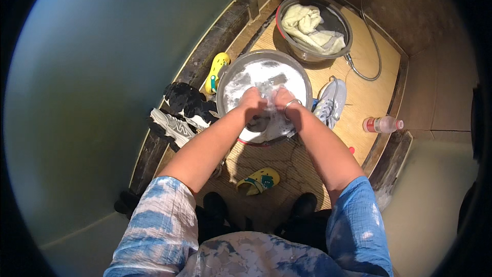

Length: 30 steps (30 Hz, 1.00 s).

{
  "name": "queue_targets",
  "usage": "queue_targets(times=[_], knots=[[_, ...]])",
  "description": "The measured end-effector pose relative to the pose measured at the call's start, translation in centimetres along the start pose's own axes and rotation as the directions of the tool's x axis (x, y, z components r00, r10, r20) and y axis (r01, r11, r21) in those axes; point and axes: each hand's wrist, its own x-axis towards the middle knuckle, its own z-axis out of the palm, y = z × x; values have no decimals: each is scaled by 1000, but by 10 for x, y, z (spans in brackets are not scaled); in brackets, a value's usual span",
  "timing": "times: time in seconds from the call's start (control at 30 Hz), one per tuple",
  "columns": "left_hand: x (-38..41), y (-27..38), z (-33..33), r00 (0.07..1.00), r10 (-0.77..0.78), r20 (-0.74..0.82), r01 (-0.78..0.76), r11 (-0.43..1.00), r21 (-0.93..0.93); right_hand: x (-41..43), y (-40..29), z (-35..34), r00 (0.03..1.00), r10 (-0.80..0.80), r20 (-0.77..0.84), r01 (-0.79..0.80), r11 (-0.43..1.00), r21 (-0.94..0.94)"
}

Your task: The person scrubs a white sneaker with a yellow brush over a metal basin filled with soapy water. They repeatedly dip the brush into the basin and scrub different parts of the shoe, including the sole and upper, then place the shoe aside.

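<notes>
Both hands are low over a round grey basin [302, 71] filled with white suds [253, 71]. My left hand [253, 100] is bent at the wrist, its fingers down at the foam. Close beside it on the right, my right hand [283, 98] wears a silver bangle [293, 103] at the wrist. Blur, foam and the hands' backs hide the fingertips, and whatever may be between them cannot be made out. Below the left hand a dark patch [258, 124] shows through the suds; whether it is a thing or water is unclear.
Behind stands a second basin [348, 42] with a pale yellow cloth [307, 27]. A grey sneaker [332, 98], a plastic bottle [382, 124] and a shower hose [378, 65] lie right. Yellow clogs [218, 71] and black-and-white sneakers [173, 127] are left; another yellow clog [261, 181] lies before my feet.
</notes>
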Motion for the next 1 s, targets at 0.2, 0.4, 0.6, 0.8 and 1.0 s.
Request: queue_targets(times=[0.2, 0.4, 0.6, 0.8, 1.0], knots=[[15, -34, 23, 998, -7, -66, 7, 1000, -4, -10, -3, 2, 987, -146, 73, 159, 958, -240], [-23, 2, 18, 971, 114, -212, -131, 989, -68, -21, 2, -18, 987, 52, 154, -43, 997, -64], [-92, 36, -48, 941, 272, -203, -292, 953, -76, -88, -20, -98, 993, -66, 101, 11, 883, 470], [-172, 25, -85, 989, 106, -104, -120, 983, -136, -151, -27, -73, 761, -622, -185, 645, 693, 322], [-212, -35, -37, 945, 105, -309, -118, 993, -22, -137, -16, -20, 576, -816, -49, 801, 576, -166]])
